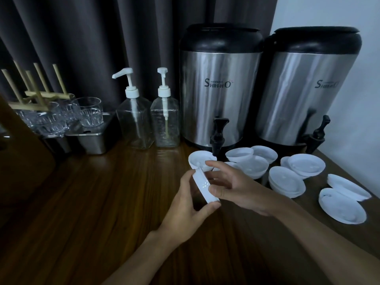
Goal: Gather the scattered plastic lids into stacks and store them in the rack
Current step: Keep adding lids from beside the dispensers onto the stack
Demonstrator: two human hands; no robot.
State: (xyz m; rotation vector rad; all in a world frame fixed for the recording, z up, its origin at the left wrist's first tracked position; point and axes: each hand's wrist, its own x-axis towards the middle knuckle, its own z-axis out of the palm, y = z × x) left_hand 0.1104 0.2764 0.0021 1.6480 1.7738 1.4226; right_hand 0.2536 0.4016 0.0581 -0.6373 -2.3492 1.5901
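The left hand (190, 204) and right hand (232, 188) together pinch a lid stack (203, 185) above the table (92, 202) — gathering seems underway; next, likely, nest the loose lids (296, 164) at right, then the rack (39, 93) far left.

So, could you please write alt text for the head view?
The left hand and right hand hold a stack of white lids over a wooden counter. More lids lie scattered before two steel dispensers; a wooden rack stands far left.

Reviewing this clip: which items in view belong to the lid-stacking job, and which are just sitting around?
Job: lid stack, held by left hand and right hand; loose lids; wooden rack.
Idle: steel dispensers; pump bottles; glasses; metal tub.
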